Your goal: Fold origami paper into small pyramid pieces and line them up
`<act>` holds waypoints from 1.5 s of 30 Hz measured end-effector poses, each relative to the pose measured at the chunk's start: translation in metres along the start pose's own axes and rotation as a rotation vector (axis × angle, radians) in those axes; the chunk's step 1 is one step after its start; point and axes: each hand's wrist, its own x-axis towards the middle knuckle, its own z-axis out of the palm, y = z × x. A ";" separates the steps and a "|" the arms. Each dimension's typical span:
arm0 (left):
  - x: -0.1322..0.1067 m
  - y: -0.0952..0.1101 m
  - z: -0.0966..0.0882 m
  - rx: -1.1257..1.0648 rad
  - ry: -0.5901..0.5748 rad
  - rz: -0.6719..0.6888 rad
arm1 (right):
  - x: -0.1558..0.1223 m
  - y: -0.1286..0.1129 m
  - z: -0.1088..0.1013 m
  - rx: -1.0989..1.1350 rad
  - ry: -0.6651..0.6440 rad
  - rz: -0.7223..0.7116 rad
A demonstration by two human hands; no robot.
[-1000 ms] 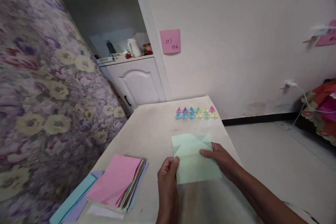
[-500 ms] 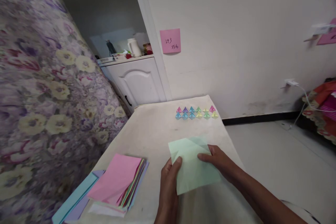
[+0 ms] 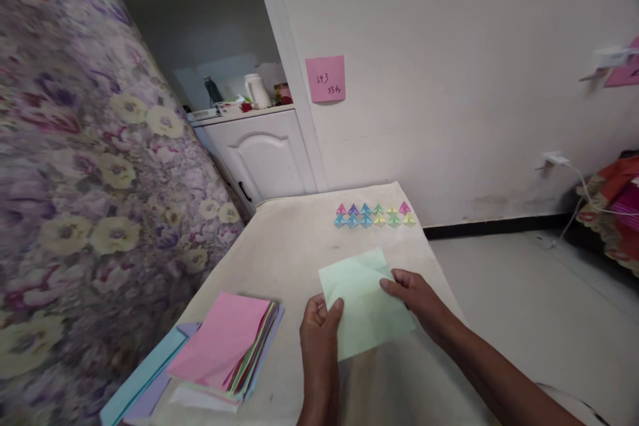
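Observation:
A pale green sheet of paper point(image 3: 367, 313), roughly square and lightly creased, is held above the near part of the table. My left hand point(image 3: 320, 329) pinches its left edge, thumb on top and fingers beneath. At the upper right edge, my right hand point(image 3: 414, 293) grips the same sheet between thumb and fingers. Beyond the sheet, small folded paper pieces point(image 3: 366, 220) in pink, purple, blue, green and yellow stand in two rows. Left of my hands lies a stack of coloured paper point(image 3: 224, 339) with pink on top.
The cloth-covered table point(image 3: 284, 253) reaches toward the wall. Blue paper point(image 3: 144, 373) lies at its left edge, by a floral curtain point(image 3: 114, 213). A white cabinet point(image 3: 269, 153) stands behind, and a pink note point(image 3: 325, 78) is stuck on the wall.
The green sheet has turned a little, its upper right corner now higher. My right hand has shifted slightly up with it; both hands keep their hold.

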 end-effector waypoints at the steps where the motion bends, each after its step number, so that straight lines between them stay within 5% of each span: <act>1: 0.000 0.001 0.001 0.014 0.015 0.017 | 0.000 0.000 0.000 0.001 0.013 -0.005; 9: -0.004 0.004 0.011 0.078 -0.022 0.156 | 0.000 -0.001 0.000 0.032 0.054 -0.007; 16: 0.004 -0.004 -0.002 0.099 -0.057 0.130 | -0.001 -0.005 0.000 0.068 0.076 0.003; 27: -0.004 0.007 0.005 0.130 -0.041 0.170 | 0.001 -0.004 -0.002 0.078 0.141 -0.010; 35: -0.001 0.004 0.002 0.345 -0.188 0.255 | 0.002 -0.003 -0.002 0.045 0.164 -0.029; 45: 0.002 -0.002 -0.005 0.582 0.019 0.358 | 0.001 -0.001 -0.002 -0.134 0.140 -0.134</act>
